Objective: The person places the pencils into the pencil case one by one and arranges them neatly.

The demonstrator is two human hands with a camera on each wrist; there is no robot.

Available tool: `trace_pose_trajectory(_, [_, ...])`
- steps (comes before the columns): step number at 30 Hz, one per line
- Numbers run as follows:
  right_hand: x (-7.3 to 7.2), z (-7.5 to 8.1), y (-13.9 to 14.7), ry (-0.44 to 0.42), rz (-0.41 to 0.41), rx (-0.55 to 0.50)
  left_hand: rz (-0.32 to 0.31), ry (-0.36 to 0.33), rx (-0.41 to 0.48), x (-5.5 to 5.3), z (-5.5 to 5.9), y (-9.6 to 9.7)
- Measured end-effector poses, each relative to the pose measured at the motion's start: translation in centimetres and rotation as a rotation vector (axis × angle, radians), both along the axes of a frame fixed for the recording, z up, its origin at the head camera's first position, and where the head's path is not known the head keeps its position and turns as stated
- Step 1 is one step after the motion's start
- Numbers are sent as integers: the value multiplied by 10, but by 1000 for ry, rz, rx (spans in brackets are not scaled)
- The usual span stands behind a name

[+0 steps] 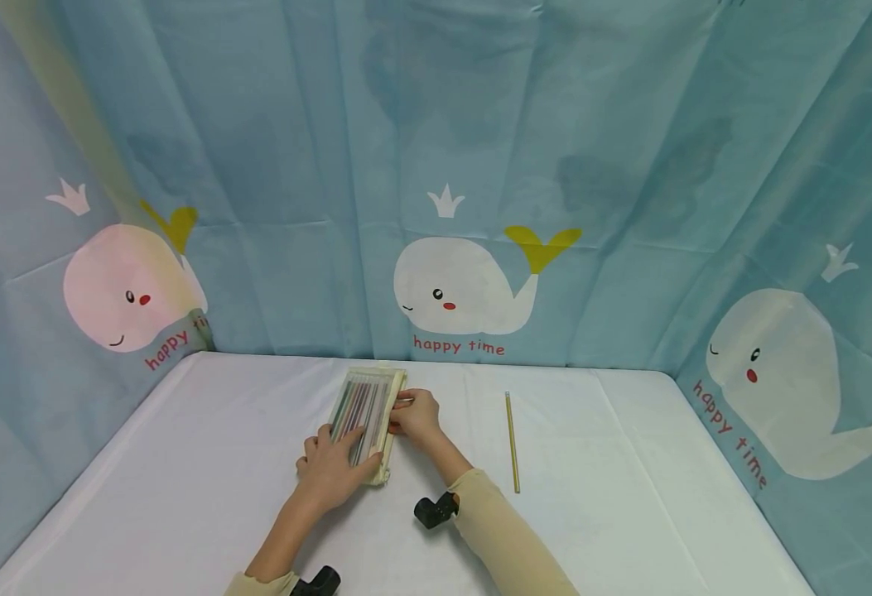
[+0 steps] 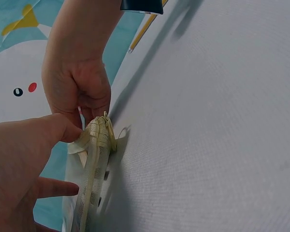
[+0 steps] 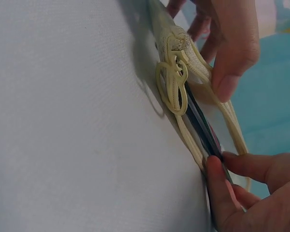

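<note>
A flat see-through pencil case (image 1: pixel 376 377) with cream edging lies on the white table, a row of colored pencils (image 1: pixel 356 406) showing through its top. My left hand (image 1: pixel 331 472) holds the near end, fingers spread over the top and thumb at the right edge. In the right wrist view the zip side gapes, its cream zipper pull (image 3: pixel 179 96) hanging at the near corner. Dark pencils (image 3: pixel 203 128) show inside the gap. My right hand (image 1: pixel 416 418) reaches to that opening from the right, thumb and forefinger pinching at a dark pencil there.
A single yellow pencil (image 1: pixel 513 443) lies on the white tablecloth (image 1: pixel 614 497) to the right of both hands. Blue curtains (image 1: pixel 279 273) printed with whales stand along the back and both sides of the table.
</note>
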State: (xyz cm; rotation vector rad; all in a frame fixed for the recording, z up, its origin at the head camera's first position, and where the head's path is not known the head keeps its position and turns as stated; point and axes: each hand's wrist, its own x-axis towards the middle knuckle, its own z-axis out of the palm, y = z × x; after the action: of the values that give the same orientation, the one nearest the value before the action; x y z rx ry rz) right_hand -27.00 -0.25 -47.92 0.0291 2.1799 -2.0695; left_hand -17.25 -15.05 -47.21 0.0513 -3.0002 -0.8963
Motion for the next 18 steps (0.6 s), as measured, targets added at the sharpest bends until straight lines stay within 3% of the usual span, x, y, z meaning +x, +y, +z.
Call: trace_pose_trajectory(18, [-5,-3,0,20,22,11,2,-1,0,1,1,1])
